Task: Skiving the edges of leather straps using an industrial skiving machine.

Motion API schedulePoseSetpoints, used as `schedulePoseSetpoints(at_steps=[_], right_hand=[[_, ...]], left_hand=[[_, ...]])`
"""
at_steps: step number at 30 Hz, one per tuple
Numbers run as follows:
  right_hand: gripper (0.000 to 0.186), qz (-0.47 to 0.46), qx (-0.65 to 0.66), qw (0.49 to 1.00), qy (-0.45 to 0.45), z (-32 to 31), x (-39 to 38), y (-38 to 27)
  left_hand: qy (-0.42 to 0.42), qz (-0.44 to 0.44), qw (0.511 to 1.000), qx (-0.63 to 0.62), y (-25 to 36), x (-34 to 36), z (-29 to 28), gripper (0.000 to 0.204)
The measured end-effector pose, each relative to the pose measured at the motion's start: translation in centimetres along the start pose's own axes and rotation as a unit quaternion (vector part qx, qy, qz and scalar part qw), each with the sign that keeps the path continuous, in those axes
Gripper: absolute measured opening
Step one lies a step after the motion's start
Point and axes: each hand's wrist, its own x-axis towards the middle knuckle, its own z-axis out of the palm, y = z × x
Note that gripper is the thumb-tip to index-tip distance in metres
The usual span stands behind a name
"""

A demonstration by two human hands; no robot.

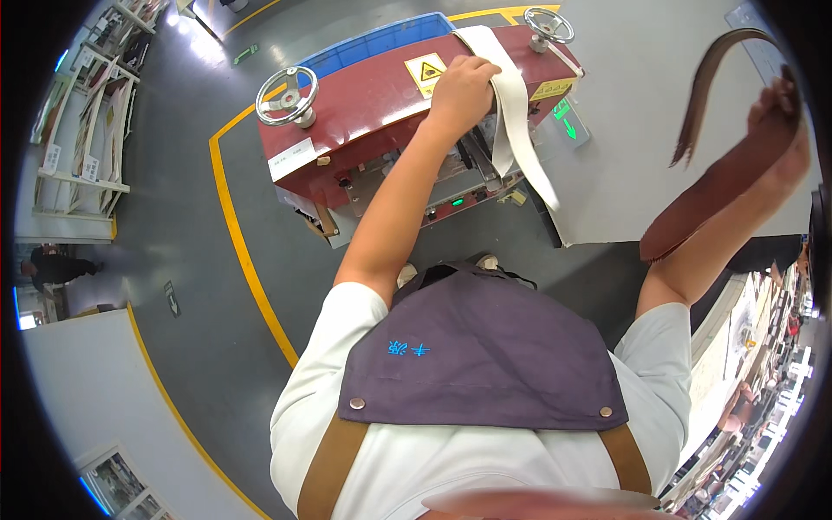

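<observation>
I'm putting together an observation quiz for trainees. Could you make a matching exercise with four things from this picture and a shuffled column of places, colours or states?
Things
1. Left hand
2. Right hand
3. Blue bin
4. Apron

Places, colours or states
A. Dark purple, with a metal snap near each corner closest to the wearer
B. Raised off to the side, holding the brown strip
C. At the far side of the red machine
D. At the white strip draped over the machine

Right pairs: 1-D, 2-B, 3-C, 4-A
</observation>
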Motion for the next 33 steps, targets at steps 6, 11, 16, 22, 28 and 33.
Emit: schedulePoseSetpoints(at_steps=[6, 11, 16, 22, 28, 33], right_hand=[[0.027, 0.412, 0.121, 0.898, 0.1, 10.7, -10.4, 0.2], [0.021, 0.625, 0.103, 0.761, -0.141, 19.0, -17.4, 1.6], [0.024, 0.531, 0.04, 0.812, -0.237, 24.4, -26.1, 5.3], [0.027, 0.517, -0.06, 0.847, -0.111, 30.5, -25.6, 5.6], [0.016, 0.514, 0.02, 0.856, -0.051, 33.6, -26.4, 9.1], [0.018, 0.573, 0.059, 0.817, -0.03, 32.2, -29.0, 9.3]], left_hand=[[-0.27, -0.069, 0.758, -0.59, 6.6, -8.3, -7.2, 0.065], [-0.014, -0.147, 0.611, -0.777, 7.7, -12.9, -10.3, 0.1], [0.099, -0.306, 0.573, -0.754, 6.1, -17.4, -12.1, 0.049], [0.135, -0.441, 0.62, -0.634, 4.3, -21.6, -10.4, 0.027], [0.03, -0.493, 0.669, -0.555, 4.0, -25.0, -9.8, 0.027], [0.081, -0.553, 0.515, -0.65, 2.0, -25.8, -10.1, 0.034]])
